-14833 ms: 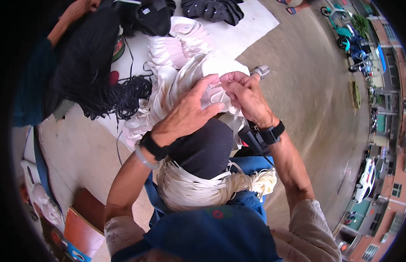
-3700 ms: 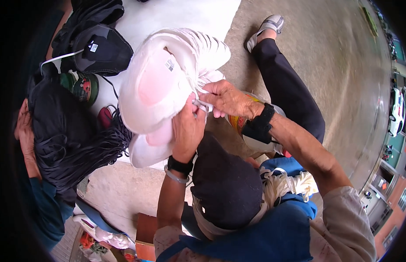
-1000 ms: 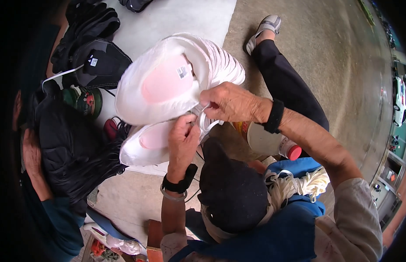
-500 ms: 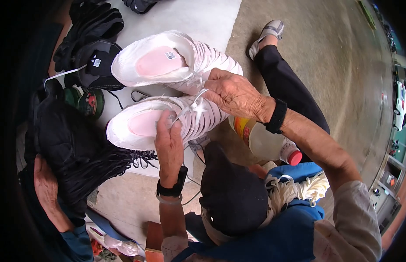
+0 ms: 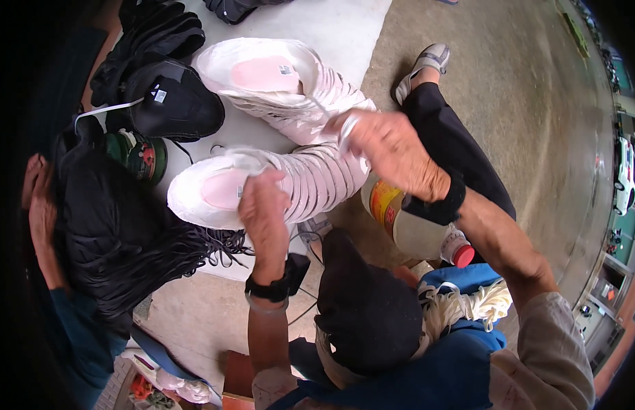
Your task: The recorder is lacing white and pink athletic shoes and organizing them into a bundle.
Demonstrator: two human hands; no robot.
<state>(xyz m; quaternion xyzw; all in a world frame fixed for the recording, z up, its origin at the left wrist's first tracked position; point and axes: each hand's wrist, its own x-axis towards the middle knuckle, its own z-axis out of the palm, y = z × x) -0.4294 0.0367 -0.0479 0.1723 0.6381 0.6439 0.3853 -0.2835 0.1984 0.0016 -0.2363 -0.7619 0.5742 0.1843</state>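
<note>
Past a bundle of cream laces (image 5: 468, 301), the blurred left hand (image 5: 264, 210) curls over the nearer row of nested white-and-pink shoe uppers (image 5: 316, 178), its grip impossible to tell. The right hand (image 5: 394, 152), near that row's right end, grasps a white lace (image 5: 347, 128); a matching row (image 5: 266, 71) lies just beyond, black fabric uppers (image 5: 179, 109) at its left.

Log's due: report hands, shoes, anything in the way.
Right hand, blurred, seems to grip lace. Left hand over nearer shoes, grip unclear. Farther shoes alongside. Bottle near right hand, apparently not blocking.
</note>
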